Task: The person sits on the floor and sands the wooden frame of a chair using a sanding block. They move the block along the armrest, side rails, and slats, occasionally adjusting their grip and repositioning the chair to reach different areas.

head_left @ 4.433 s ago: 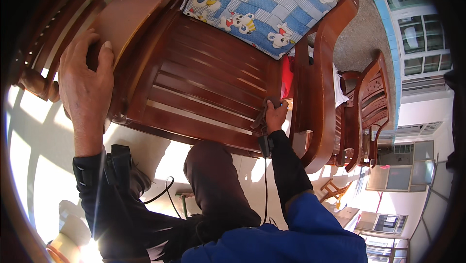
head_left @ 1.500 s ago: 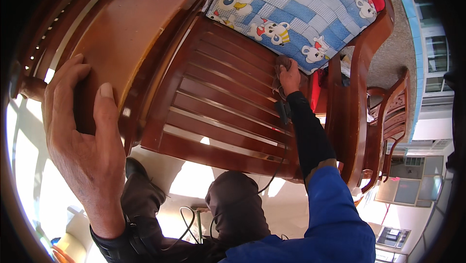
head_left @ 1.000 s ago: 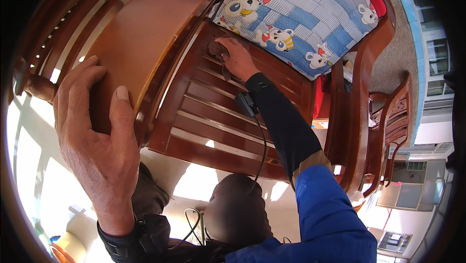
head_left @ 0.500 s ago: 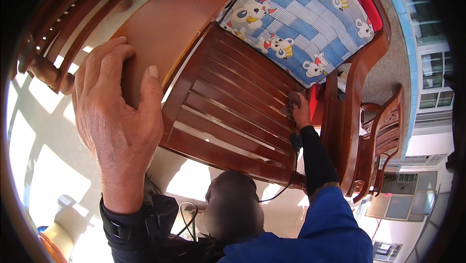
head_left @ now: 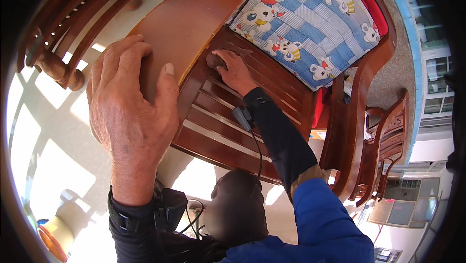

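My left hand (head_left: 133, 100) rests at the edge of a broad brown wooden board (head_left: 182, 13), its fingers over the edge and its thumb spread apart; nothing shows in it. My right hand (head_left: 236, 72) reaches across the slatted wooden seat (head_left: 233, 117) and grips a crumpled dark brown cloth (head_left: 213, 61). The cloth lies on the slats close to the board, partly covered by my fingers. Just beyond is a blue patchwork cushion (head_left: 310, 25) printed with cartoon animals.
A curved wooden backrest (head_left: 361, 83) borders the seat's right side, with a red item (head_left: 318, 107) beside it. Another wooden chair (head_left: 391, 134) stands farther right, and turned wooden furniture (head_left: 63, 64) at upper left. A cable (head_left: 259, 151) hangs from my right wrist.
My right hand has moved the cloth leftward and away from me over the slats, from near the backrest to beside the board. My left hand keeps its place on the board.
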A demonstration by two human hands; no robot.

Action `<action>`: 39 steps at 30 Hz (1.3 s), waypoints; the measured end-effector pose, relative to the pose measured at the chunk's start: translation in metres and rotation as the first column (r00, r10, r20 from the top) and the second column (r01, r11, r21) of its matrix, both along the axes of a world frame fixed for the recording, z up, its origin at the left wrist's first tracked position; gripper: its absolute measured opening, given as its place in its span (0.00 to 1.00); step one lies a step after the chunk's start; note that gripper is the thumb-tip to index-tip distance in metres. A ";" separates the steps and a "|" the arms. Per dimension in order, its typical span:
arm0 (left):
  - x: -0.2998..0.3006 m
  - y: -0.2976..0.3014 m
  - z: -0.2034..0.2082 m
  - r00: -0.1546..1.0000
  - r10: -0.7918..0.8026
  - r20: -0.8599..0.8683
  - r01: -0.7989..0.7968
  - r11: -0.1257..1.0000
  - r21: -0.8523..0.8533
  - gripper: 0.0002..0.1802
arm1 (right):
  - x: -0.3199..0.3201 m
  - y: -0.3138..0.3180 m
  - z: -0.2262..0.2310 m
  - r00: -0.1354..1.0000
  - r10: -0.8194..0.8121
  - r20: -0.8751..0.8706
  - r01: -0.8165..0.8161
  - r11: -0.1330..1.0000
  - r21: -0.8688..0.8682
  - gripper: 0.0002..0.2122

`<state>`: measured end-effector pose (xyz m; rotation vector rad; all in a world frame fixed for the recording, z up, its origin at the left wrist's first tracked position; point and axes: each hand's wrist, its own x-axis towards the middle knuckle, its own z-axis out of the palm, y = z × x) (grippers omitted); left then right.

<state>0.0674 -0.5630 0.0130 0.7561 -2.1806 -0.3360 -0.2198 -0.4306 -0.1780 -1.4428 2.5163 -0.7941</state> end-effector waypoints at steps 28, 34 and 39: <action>-0.001 0.001 -0.003 0.998 -0.011 -0.062 0.012 1.000 0.012 0.17 | 0.023 0.113 0.001 0.976 -0.193 -0.102 0.196 0.980 0.020 0.26; -0.001 0.001 -0.002 0.998 -0.009 -0.061 0.012 0.999 0.037 0.16 | 0.042 0.039 0.020 0.996 -0.084 0.012 0.083 0.995 0.060 0.25; 0.001 -0.001 -0.002 1.000 -0.009 -0.011 0.009 1.000 -0.004 0.16 | 0.031 0.105 0.015 0.988 -0.155 -0.028 0.156 0.986 0.054 0.25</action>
